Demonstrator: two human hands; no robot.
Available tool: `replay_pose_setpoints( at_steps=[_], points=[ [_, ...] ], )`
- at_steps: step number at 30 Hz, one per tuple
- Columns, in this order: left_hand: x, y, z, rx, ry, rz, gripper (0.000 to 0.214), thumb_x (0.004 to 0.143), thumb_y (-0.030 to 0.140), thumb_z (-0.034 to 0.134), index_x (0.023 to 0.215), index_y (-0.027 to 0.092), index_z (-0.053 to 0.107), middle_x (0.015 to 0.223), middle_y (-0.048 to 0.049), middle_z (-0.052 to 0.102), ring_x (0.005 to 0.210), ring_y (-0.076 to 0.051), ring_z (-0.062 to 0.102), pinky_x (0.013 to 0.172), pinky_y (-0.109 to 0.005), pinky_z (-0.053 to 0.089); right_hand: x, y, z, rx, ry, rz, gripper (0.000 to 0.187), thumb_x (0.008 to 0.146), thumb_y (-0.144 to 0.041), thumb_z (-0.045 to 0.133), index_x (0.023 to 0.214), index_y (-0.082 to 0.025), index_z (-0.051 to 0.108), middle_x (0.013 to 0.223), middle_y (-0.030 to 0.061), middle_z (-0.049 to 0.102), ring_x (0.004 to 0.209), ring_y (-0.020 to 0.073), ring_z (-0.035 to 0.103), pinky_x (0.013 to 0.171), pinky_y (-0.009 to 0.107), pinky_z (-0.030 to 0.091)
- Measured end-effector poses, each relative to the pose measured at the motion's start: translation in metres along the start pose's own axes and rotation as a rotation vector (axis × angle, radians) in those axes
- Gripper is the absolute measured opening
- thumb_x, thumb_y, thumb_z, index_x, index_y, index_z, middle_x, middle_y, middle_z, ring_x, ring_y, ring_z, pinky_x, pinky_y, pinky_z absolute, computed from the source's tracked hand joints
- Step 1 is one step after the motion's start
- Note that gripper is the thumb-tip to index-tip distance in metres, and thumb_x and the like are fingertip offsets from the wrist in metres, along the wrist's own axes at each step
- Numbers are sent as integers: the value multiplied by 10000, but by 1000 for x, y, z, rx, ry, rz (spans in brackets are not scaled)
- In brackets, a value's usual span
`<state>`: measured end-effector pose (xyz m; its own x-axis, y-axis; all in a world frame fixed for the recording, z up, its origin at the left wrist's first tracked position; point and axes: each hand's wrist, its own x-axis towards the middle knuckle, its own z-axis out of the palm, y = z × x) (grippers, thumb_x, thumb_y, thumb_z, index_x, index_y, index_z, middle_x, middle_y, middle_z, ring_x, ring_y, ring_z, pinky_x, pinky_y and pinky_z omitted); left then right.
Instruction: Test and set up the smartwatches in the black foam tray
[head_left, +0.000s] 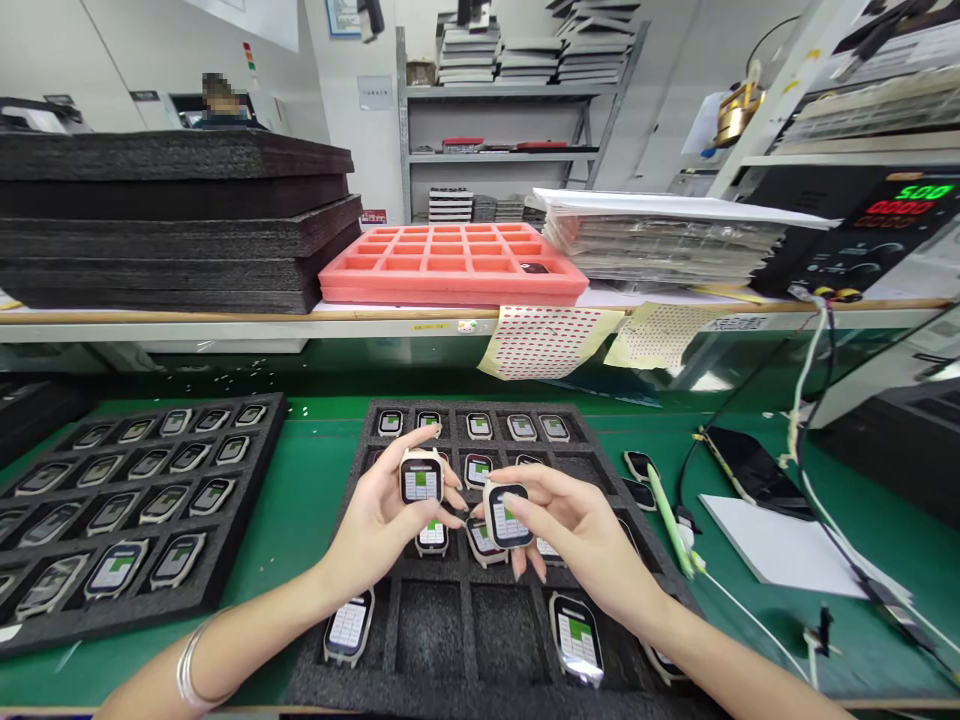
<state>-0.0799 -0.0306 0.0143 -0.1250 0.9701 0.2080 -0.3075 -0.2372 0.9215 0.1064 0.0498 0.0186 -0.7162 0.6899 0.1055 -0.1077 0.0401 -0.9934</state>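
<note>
My left hand (379, 515) is closed on a small watch body (421, 478) with a lit screen, held upright above the middle black foam tray (450, 640). My right hand (577, 530) grips a second watch body (506, 515) just to the right, its screen also lit and facing me. Both hands hover close together over the tray's centre. Several more watch bodies sit in the tray's pockets, some lit, such as one at the front right (576, 637) and one at the front left (349, 626).
A second black foam tray (247, 500) full of watch bodies lies to the left on the green mat. A green pen (670, 518), cables, a phone (754, 470) and white paper (780, 545) lie right. A shelf holds stacked black foam (172, 225), a red tray (450, 265) and a power supply (870, 235).
</note>
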Motion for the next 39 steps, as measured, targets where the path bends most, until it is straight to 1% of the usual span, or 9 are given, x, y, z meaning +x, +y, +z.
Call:
replay_pose_setpoints(
  at_steps=[6,8,11,15,22,27,33,35,39],
  points=[
    [5,-1,-3,65,56,-25,435,871,271,566,1276,159,457,780,-30,583,676,-157,605,520,-274,576,-3,-3,0,38,-74,14,352,877,-313,613,1193,-161,593,787,63,666,600,195,661,426,219,497],
    [5,-2,-5,56,50,-11,455,860,251,577,1287,161,449,797,-34,587,691,-160,607,538,-282,578,-3,-4,0,65,-104,19,418,849,-274,644,1244,-172,555,875,77,664,672,208,665,449,224,510],
    [5,-3,-7,-14,-3,21,557,812,161,611,1329,190,406,927,-56,595,809,-185,622,672,-327,585,-3,-5,2,65,-118,20,481,832,-246,671,1282,-178,513,961,95,655,738,207,658,478,215,519],
    [3,-4,-5,-68,-45,37,644,779,109,634,1357,212,369,1021,-71,581,916,-212,620,784,-356,562,-3,-5,3,39,-98,13,426,859,-235,653,1259,-165,523,873,80,663,713,192,659,479,197,520],
    [-2,-4,0,-50,-20,-11,691,780,96,662,1374,216,329,1013,-66,592,889,-194,629,777,-350,568,-4,0,2,14,-98,27,445,830,-189,688,1243,-178,522,927,83,664,687,176,663,451,171,514],
    [-2,-3,0,-39,3,-14,685,793,135,663,1384,212,323,990,-62,600,873,-193,632,744,-331,575,-9,-3,0,-28,-143,22,570,791,-138,719,1300,-221,476,1101,96,613,818,185,632,510,183,548],
    [3,-6,-2,15,14,-3,522,863,232,587,1342,168,389,842,-45,597,732,-165,611,539,-273,576,-13,-2,-1,-9,-183,-11,479,862,-151,645,1298,-214,457,991,81,622,756,154,630,512,161,527],
    [3,-7,-2,15,12,-1,533,858,217,591,1346,170,381,854,-45,597,742,-166,614,556,-278,580,-13,-1,-1,-8,-200,-17,477,867,-146,640,1300,-220,455,999,81,620,757,153,632,517,159,525],
    [0,-7,-2,-37,-23,23,650,798,144,650,1368,194,341,972,-66,594,842,-188,623,699,-335,588,-14,-1,-2,-12,-213,-14,497,865,-138,642,1312,-238,450,1022,78,615,760,151,632,528,162,526]
  ],
)
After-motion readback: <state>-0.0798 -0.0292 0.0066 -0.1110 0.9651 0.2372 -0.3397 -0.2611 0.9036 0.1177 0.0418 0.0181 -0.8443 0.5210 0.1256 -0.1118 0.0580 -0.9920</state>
